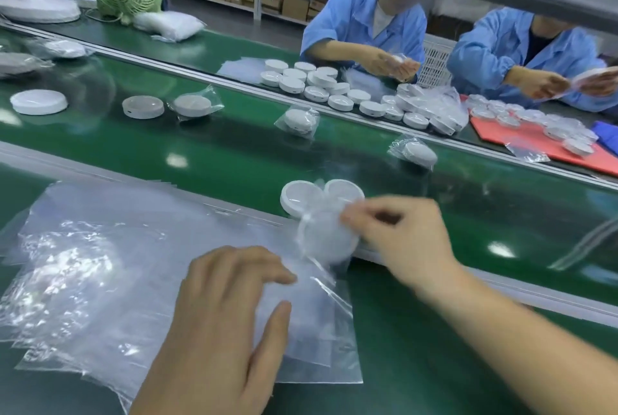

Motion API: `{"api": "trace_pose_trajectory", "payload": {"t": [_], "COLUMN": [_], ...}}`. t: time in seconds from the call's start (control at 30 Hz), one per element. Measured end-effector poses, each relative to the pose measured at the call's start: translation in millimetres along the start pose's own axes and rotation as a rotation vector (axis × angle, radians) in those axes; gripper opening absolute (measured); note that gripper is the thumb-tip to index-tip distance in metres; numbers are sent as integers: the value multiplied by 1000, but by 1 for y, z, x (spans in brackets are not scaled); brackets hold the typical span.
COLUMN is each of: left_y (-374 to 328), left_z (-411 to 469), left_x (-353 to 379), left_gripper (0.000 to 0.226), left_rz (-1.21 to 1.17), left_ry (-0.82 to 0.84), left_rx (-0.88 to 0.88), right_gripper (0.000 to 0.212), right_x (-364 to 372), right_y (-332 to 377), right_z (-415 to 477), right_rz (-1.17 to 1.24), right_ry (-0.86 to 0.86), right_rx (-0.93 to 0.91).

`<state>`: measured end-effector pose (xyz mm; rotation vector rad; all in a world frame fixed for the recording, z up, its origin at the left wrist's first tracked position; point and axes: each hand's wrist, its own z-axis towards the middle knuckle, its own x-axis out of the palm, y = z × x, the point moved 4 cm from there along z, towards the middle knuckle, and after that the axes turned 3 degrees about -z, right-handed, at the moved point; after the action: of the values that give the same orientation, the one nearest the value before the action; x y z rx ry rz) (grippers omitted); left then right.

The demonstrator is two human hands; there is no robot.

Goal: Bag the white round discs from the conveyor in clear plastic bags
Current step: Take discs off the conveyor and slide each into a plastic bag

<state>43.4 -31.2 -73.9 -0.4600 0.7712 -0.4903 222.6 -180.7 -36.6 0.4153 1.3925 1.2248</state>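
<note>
Pinching with the right hand (398, 234) a clear bag (321, 267) apparently holding a white disc (329, 240), lying flat just left of that nearer hand at the near rail of the conveyor (234, 160), resting the slack-fingered left hand (230, 307) on the bag stack (100, 264) on the tabletop (418, 347), leaving two bare discs (301, 195) just beyond, facing workers (364, 30) opposite.

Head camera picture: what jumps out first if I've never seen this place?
First, the two hands up close: the right hand pinches a clear bag with a white disc in it, and the left hand rests on a pile of empty bags. Then the shiny green belt running across, and the heap of discs beyond it, by two people in blue coats.
</note>
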Motion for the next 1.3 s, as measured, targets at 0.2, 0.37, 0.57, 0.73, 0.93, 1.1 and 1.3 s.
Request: {"api": "trace_pose_trajectory", "payload": {"t": [0.2, 0.37, 0.57, 0.73, 0.93, 1.1, 1.3], "left_y": [9, 6, 5, 2, -9, -8, -18], "left_z": [-3, -2, -7, -10, -10, -10, -7], "left_x": [20, 24, 23, 23, 29, 23, 34], "left_gripper": [22, 23, 16, 24, 20, 14, 28], "left_rz": [173, 197, 187, 222, 230, 186, 241], "left_ry": [423, 467, 446, 449, 393, 379, 413], "left_rx": [222, 269, 240, 216, 223, 145, 160], "right_gripper": [27, 101, 71, 59, 52, 30, 29], "right_x": [7, 109, 97, 23, -66, -63, -41], "right_y": [-37, -29, -30, -36, -54, -48, -49], "right_z": [156, 136, 107, 74, 1, -65, -95], "right_rz": [-647, -752, -952, -1022, -574, -218, 25], "right_ry": [-15, 504, 308, 181, 169, 118, -58], "right_rx": [179, 68, -265, -187, 193, 161, 163]}}
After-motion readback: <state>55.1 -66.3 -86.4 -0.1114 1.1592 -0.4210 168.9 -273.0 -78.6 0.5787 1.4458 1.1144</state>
